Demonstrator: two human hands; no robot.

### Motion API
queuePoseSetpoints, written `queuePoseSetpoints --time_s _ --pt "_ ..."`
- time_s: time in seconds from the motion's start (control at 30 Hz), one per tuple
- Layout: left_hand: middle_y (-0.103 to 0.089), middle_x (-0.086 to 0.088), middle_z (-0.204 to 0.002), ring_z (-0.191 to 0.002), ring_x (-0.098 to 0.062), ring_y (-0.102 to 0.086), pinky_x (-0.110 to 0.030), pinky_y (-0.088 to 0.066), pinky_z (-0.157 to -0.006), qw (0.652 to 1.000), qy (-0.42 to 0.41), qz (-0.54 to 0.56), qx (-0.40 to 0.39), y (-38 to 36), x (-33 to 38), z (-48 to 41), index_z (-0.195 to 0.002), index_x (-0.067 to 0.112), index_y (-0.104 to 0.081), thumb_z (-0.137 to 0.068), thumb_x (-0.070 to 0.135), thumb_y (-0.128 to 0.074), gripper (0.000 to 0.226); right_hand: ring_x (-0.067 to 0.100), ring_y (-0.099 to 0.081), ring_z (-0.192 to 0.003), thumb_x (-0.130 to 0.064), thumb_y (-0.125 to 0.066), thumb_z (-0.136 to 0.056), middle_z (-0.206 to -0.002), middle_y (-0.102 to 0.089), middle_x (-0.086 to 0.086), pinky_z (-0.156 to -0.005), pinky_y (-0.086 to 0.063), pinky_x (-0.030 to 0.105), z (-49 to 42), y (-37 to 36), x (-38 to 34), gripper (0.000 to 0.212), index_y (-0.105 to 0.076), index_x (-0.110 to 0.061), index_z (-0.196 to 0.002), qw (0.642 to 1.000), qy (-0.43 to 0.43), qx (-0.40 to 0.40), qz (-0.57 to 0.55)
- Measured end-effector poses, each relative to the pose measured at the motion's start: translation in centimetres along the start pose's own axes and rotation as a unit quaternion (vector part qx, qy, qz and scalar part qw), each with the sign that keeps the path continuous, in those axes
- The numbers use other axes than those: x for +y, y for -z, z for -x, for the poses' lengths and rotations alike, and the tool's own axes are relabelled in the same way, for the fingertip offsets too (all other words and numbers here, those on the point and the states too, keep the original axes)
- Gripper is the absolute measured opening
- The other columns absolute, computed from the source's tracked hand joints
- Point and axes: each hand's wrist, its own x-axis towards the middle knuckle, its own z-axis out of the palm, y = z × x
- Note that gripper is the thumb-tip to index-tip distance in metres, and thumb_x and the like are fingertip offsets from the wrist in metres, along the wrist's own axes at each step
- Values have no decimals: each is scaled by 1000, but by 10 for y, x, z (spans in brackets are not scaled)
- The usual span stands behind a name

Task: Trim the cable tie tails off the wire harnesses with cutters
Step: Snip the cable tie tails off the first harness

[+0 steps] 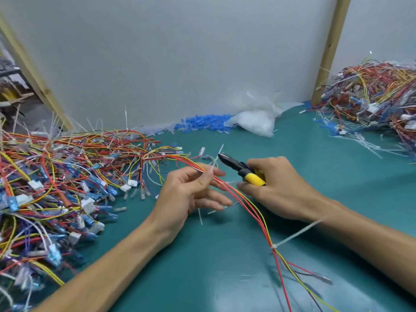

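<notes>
**A:** Green table mat (225, 273), white wall behind. What are the hands doing?

**B:** The left hand (186, 192) pinches the wire harness (245, 203) between thumb and forefinger, its other fingers loosely spread. The right hand (276, 188) is curled round the yellow handles of the cutters (238, 167).

**A:** Pointing where?

**B:** Nose up and left, near the tie tail (220, 149) standing just past the left fingertips. The harness runs from the left pile (56, 176) toward the viewer. A second tail (297, 233) juts right.

**A:** Containers?

**B:** One crumpled plastic bag (256, 120) by the wall, contents unclear.
</notes>
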Motion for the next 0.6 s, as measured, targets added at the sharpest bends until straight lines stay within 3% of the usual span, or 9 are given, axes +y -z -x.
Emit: queuePoseSetpoints --time_s 0.17,0.33,0.43,0.6 --pt "-67 -8 -83 -61 -21 -66 -29 -56 -57 993 -102 -13 56 6 -13 -3 -104 5 -67 -82 10 -73 23 28 -41 -62 -42 -58 -84 -57 -45 1 -53 -37 42 3 0 -3 29 -48 -18 -70 998 34 -44 24" --pt "-70 3 -88 -66 -18 -67 -27 -54 -53 982 -163 -76 58 12 -14 -2 -104 17 -70 -84 11 -77 23 28 -44 -65 -30 -62 -96 -63 -49 0 -58 -41 46 5 0 -4 28 -45 -23 -74 995 49 -80 35" --pt "-69 5 -86 -71 -18 -64 -26 -53 -55 976 -181 -108 49 15 -14 -3 -111 27 -76 -85 13 -78 30 27 -44 -66 -26 -61 -97 -66 -51 1 -60 -41 48 5 3 -1 27 -46 -23 -75 993 56 -102 20" --pt "-68 10 -85 -71 -15 -56 -26 -51 -55 976 -183 -112 34 17 -15 -5 -115 28 -78 -82 15 -80 36 24 -42 -66 -26 -67 -98 -68 -53 5 -60 -40 44 3 6 -1 27 -51 -21 -77 989 61 -133 1"
